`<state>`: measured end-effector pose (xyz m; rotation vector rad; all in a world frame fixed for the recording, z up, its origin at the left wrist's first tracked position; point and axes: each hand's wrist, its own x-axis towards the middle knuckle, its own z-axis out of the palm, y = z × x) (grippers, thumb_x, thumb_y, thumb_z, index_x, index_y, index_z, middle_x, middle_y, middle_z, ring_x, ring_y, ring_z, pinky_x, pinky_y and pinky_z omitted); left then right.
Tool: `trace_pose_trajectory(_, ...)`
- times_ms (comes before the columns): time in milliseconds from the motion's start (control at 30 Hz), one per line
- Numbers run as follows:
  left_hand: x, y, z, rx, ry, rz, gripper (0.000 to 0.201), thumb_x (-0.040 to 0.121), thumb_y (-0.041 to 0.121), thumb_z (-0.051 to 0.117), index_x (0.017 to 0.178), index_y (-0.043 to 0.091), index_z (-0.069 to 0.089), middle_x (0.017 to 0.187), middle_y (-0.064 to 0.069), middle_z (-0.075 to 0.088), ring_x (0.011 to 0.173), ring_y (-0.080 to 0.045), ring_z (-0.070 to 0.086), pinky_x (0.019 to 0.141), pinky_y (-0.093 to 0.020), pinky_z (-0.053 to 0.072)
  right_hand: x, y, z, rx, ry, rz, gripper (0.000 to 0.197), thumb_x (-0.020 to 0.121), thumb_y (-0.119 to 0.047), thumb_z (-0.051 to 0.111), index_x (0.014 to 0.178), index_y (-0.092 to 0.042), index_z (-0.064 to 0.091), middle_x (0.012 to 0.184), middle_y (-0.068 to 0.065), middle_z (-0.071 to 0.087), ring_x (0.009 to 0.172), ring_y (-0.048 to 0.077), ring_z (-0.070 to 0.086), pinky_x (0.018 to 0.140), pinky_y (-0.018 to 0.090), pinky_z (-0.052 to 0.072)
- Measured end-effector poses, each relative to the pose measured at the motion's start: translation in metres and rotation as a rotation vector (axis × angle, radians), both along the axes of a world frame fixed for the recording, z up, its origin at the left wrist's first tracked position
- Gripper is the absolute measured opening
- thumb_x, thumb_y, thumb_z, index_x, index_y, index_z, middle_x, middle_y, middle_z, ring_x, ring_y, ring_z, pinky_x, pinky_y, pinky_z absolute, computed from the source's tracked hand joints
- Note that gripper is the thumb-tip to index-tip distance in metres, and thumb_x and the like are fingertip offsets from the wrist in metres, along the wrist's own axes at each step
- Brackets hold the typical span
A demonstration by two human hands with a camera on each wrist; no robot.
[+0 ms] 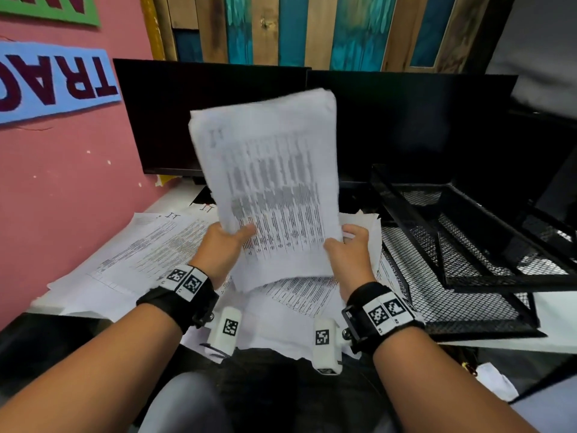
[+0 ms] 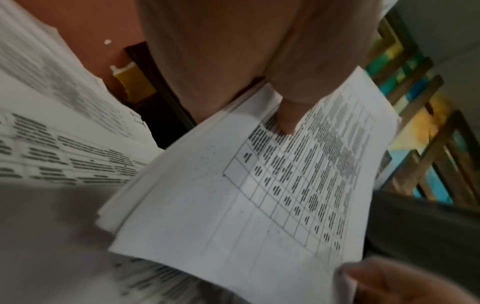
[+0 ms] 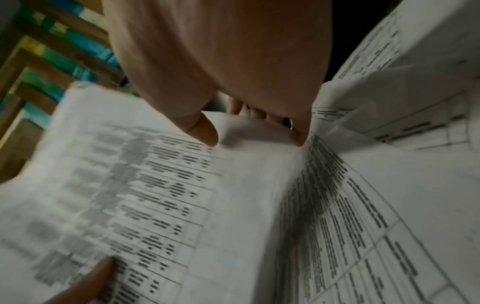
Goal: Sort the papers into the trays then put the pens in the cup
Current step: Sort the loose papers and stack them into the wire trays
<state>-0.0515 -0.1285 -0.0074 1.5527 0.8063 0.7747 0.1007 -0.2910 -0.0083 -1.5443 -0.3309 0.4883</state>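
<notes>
A thick stack of printed papers (image 1: pixel 271 182) stands nearly upright above the desk, held by both hands. My left hand (image 1: pixel 223 243) grips its lower left edge, thumb pressed on the front sheet (image 2: pixel 259 195). My right hand (image 1: pixel 349 248) grips the lower right edge, thumb on the print (image 3: pixel 155 185). More printed sheets (image 1: pixel 150 251) lie spread over the desk below and to the left. A black wire-mesh tray set (image 1: pixel 462 245), two tiers, stands at the right. No pens or cup show.
Two dark monitors (image 1: pixel 206 120) stand behind the papers against a painted plank wall. A pink wall (image 1: pixel 62 182) with paper signs closes the left side. The desk's front edge runs just under my wrists, with my lap below.
</notes>
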Motion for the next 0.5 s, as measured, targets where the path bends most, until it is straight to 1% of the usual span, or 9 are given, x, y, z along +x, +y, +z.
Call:
trace_pose_trajectory(67, 0.001, -0.002, 0.009, -0.078, -0.17, 0.027, 0.012, 0.099, 0.02, 0.068, 0.107, 0.011, 0.07, 0.101, -0.005, 0.078, 0.096, -0.021, 0.075, 0.094, -0.046, 0.056, 0.002, -0.002, -0.001, 0.057, 0.07, -0.012, 0.056, 0.096, -0.003, 0.06, 0.135, -0.031, 0.032, 0.115, 0.003, 0.062, 0.09, 0.014, 0.061, 0.068, 0.026, 0.049)
trace_pose_trajectory(133, 0.005, -0.006, 0.019, -0.144, -0.284, 0.034, 0.01, 0.101, 0.015, 0.065, 0.107, 0.009, 0.069, 0.099, -0.005, 0.078, 0.09, -0.018, 0.076, 0.087, -0.04, 0.056, 0.001, 0.0, 0.0, 0.12, 0.189, 0.052, 0.061, 0.096, -0.003, 0.065, 0.141, -0.03, 0.034, 0.118, 0.006, 0.066, 0.103, 0.021, 0.066, 0.082, 0.035, 0.054)
trace_pose_trajectory(200, 0.008, -0.013, 0.028, -0.168, -0.327, -0.02, 0.015, 0.102, 0.015, 0.063, 0.113, 0.007, 0.069, 0.109, -0.011, 0.079, 0.094, -0.02, 0.077, 0.086, -0.038, 0.058, -0.002, 0.002, 0.004, 0.222, 0.37, 0.139, 0.044, 0.098, -0.002, 0.064, 0.136, -0.018, 0.049, 0.117, 0.013, 0.072, 0.112, 0.033, 0.071, 0.091, 0.048, 0.058)
trace_pose_trajectory(267, 0.009, -0.019, 0.029, -0.096, -0.257, -0.064, 0.009, 0.102, 0.017, 0.063, 0.106, 0.011, 0.069, 0.1, -0.007, 0.08, 0.08, -0.011, 0.077, 0.078, -0.032, 0.058, -0.004, 0.002, 0.009, 0.282, 0.476, 0.184, 0.026, 0.102, -0.003, 0.06, 0.127, -0.011, 0.062, 0.115, 0.015, 0.077, 0.104, 0.033, 0.075, 0.096, 0.05, 0.059)
trace_pose_trajectory(300, 0.009, -0.02, 0.027, -0.032, -0.199, -0.076, 0.008, 0.101, 0.02, 0.064, 0.104, 0.014, 0.069, 0.095, -0.002, 0.081, 0.079, -0.01, 0.076, 0.077, -0.034, 0.057, -0.004, 0.001, 0.014, 0.278, 0.478, 0.184, 0.023, 0.104, -0.005, 0.059, 0.125, -0.01, 0.065, 0.114, 0.013, 0.079, 0.098, 0.029, 0.077, 0.094, 0.047, 0.061)
trace_pose_trajectory(367, 0.008, -0.019, 0.022, 0.053, -0.118, -0.106, 0.009, 0.1, 0.022, 0.067, 0.105, 0.016, 0.072, 0.1, 0.001, 0.081, 0.092, -0.02, 0.078, 0.086, -0.044, 0.06, 0.0, -0.002, 0.024, 0.204, 0.388, 0.146, 0.023, 0.104, -0.009, 0.058, 0.126, -0.009, 0.066, 0.113, 0.007, 0.079, 0.092, 0.025, 0.078, 0.084, 0.039, 0.063)
trace_pose_trajectory(400, 0.006, -0.019, 0.02, 0.066, -0.104, -0.137, 0.01, 0.1, 0.019, 0.066, 0.107, 0.015, 0.072, 0.104, -0.001, 0.081, 0.097, -0.023, 0.078, 0.09, -0.046, 0.06, 0.004, -0.004, 0.029, 0.171, 0.323, 0.101, 0.025, 0.103, -0.009, 0.058, 0.127, -0.007, 0.066, 0.115, 0.008, 0.078, 0.096, 0.028, 0.077, 0.085, 0.04, 0.063)
trace_pose_trajectory(433, 0.005, -0.017, 0.016, 0.086, -0.086, -0.164, 0.011, 0.099, 0.015, 0.067, 0.108, 0.013, 0.073, 0.104, -0.004, 0.081, 0.096, -0.025, 0.078, 0.092, -0.046, 0.059, 0.008, -0.005, 0.033, 0.157, 0.25, 0.058, 0.027, 0.101, -0.008, 0.058, 0.127, -0.002, 0.065, 0.119, 0.016, 0.076, 0.102, 0.037, 0.074, 0.087, 0.045, 0.061)
trace_pose_trajectory(500, -0.001, -0.012, 0.007, 0.18, -0.007, -0.167, 0.007, 0.095, 0.01, 0.072, 0.101, 0.012, 0.074, 0.095, -0.006, 0.082, 0.089, -0.028, 0.079, 0.09, -0.041, 0.057, 0.022, -0.01, 0.044, 0.11, 0.138, -0.05, 0.034, 0.096, -0.006, 0.058, 0.126, 0.011, 0.059, 0.13, 0.035, 0.064, 0.117, 0.053, 0.064, 0.092, 0.057, 0.057)
